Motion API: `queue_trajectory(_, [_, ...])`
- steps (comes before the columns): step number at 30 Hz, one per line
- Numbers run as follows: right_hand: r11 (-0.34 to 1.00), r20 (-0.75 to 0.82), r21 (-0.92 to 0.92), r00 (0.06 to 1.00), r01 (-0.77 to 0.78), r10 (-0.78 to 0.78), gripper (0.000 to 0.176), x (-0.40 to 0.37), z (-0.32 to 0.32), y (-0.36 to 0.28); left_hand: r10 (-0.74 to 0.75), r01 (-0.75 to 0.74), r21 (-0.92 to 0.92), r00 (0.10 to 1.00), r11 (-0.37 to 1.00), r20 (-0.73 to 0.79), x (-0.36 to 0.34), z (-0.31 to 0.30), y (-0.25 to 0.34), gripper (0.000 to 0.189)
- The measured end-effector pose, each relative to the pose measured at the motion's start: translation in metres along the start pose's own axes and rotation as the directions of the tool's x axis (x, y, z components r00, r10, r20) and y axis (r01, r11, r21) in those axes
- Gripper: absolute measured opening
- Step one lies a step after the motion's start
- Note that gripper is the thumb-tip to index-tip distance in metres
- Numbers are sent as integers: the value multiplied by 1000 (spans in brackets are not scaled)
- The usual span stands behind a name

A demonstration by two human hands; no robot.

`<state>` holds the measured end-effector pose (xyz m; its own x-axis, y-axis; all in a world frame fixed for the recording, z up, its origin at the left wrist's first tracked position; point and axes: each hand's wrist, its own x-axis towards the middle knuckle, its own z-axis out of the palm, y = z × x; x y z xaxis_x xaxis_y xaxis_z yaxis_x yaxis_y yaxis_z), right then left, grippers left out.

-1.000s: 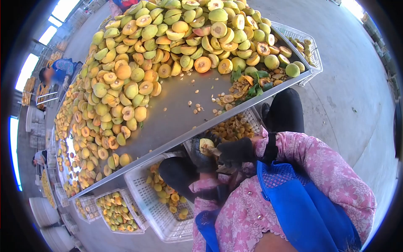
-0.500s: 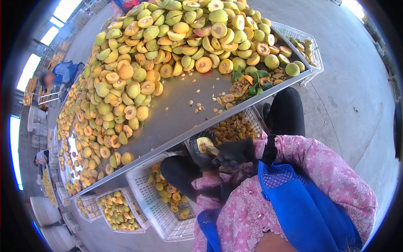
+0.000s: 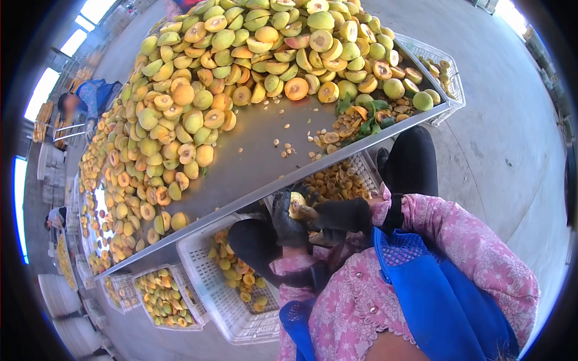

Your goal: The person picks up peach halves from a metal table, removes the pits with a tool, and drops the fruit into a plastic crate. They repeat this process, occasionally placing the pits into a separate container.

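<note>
My left hand (image 3: 285,221), in a dark glove, is closed round a pale yellow peach half (image 3: 296,203) just below the table's metal edge. My right hand (image 3: 338,216), also dark-gloved, grips a short brownish tool (image 3: 309,212) whose end meets the fruit; its tip is hidden. Behind my hands, a crate of peach scraps (image 3: 337,183) sits under the table edge. A large heap of halved peaches (image 3: 192,120), green-yellow with orange flesh, covers much of the metal table (image 3: 253,150).
Loose pits (image 3: 288,149) and green leaves (image 3: 374,114) lie on the table. A white crate (image 3: 205,283) with peach halves stands beside my left knee, with a fuller crate (image 3: 164,301) farther left. Another crate (image 3: 454,90) adjoins the right corner. A co-worker (image 3: 90,102) is at the far left.
Both hands have shifted slightly, and the peach half now shows narrower between them. The co-worker at far left has leaned toward the heap. The view has moved a little.
</note>
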<state>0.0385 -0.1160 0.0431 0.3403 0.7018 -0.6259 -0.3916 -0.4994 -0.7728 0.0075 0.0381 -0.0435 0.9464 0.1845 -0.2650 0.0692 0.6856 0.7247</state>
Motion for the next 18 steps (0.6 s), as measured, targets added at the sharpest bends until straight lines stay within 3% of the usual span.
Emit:
queue_trajectory(1, [1000,-1,-2,1000,2,-2,20,6,2,9,83,-88,105,995,991,49,-3,10,2,32])
queue_trajectory(2, [990,-67,-78,991,114,-119,21,17,4,25,84,-89,104,995,991,52,-5,15,4,32])
queue_trajectory(5, [913,-155,-254,919,318,-363,21,18,9,27,122,-120,-36,991,992,58,-3,17,-1,32])
queue_trajectory(6, [845,-168,-348,860,405,-481,21,16,11,25,208,-208,-13,978,978,28,2,9,-11,33])
queue_trajectory(7, [847,-173,-348,860,402,-480,21,18,13,33,295,-295,12,956,956,-1,7,1,-20,34])
queue_trajectory(9, [319,-25,-821,528,473,-849,21,20,15,34,324,-324,-17,946,946,2,9,-3,-25,35])
queue_trajectory(10, [318,-24,-821,528,474,-849,21,22,14,34,351,-351,-39,936,936,1,9,-7,-27,36])
queue_trajectory(11, [873,-198,-326,877,362,-438,21,9,14,6,352,-352,-38,936,935,0,6,-5,-25,36])
queue_trajectory(12, [957,-14,279,996,-77,84,23,3,16,-9,349,-348,-30,936,937,35,3,0,-21,37])
queue_trajectory(14, [949,24,311,999,-50,45,25,12,14,9,348,-347,-24,935,937,71,0,3,-17,37])
queue_trajectory(16, [939,59,344,998,-28,8,28,25,14,29,210,-173,-189,956,967,203,0,-4,-15,36])
queue_trajectory(17, [974,-13,223,999,34,-32,29,31,17,37,211,-172,-191,956,966,203,2,-11,-18,36])
queue_trajectory(18, [992,-78,93,994,86,-79,29,35,18,44,73,-16,-256,974,967,214,5,-18,-22,36])
